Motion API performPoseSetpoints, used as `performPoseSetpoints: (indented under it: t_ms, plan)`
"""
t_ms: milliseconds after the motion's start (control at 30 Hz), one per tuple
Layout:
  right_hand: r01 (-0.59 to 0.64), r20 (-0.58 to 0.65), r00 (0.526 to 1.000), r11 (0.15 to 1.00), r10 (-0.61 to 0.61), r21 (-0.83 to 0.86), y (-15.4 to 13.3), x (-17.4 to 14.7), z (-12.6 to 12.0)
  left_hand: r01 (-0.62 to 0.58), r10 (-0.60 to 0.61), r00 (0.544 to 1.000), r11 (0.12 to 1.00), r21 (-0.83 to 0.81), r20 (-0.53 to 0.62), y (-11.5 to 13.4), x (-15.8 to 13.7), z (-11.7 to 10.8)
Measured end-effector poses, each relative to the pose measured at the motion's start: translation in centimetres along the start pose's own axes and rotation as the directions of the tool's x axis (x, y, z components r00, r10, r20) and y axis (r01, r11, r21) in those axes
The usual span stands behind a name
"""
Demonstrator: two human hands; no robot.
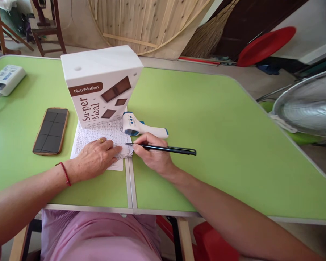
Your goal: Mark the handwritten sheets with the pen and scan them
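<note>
A black pen is pinched in my right hand, its tip pointing left over the right part of a handwritten paper. My left hand lies flat on that paper with its fingers stretched out, a ring on one finger. Rows of small writing cover much of the visible sheet; the hand hides part of it. Just beyond my right hand rests a white and blue infrared thermometer, its head on the paper's edge. Behind the left hand a white NutriMotion box stands upright on the paper's far part.
Left of the paper lies a phone in a brown case. A white power bank with a cable is at the far left of the green table. Past the right edge stands a fan. A metal seam crosses the tabletop.
</note>
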State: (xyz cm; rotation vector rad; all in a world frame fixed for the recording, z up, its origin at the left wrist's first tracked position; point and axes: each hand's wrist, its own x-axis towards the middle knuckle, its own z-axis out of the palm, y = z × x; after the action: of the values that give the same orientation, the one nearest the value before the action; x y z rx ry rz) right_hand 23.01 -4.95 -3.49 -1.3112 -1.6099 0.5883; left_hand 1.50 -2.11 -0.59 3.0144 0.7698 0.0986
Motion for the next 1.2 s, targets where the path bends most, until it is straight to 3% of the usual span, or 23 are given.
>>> performPoseSetpoints:
  t_ms: [467, 867, 1067, 1200]
  plan:
    - [0.046, 0.009, 0.999, 0.999, -0.046, 0.014, -0.05, 0.05, -0.01, 0.001, -0.001, 1.000, 1.000, 0.000, 0.000, -0.01, 0.02, 0.04]
    - [0.005, 0.022, 1.000, 1.000, -0.005, 0.031, -0.12, 0.15, -0.05, 0.012, -0.012, 0.999, 1.000, 0.001, 0.031, -0.02, 0.11, -0.07]
    - [0.007, -0.065, 0.998, 1.000, -0.006, 0.009, 0.09, 0.02, -0.28, 0.004, -0.004, 1.000, 1.000, 0.002, 0.012, -0.09, 0.06, -0.03]
    - [0.091, -0.158, 0.982, 0.993, -0.102, -0.072, 0.06, -0.16, -0.75, -0.028, 0.028, 0.999, 1.000, -0.009, -0.044, -0.41, -0.27, 0.13]
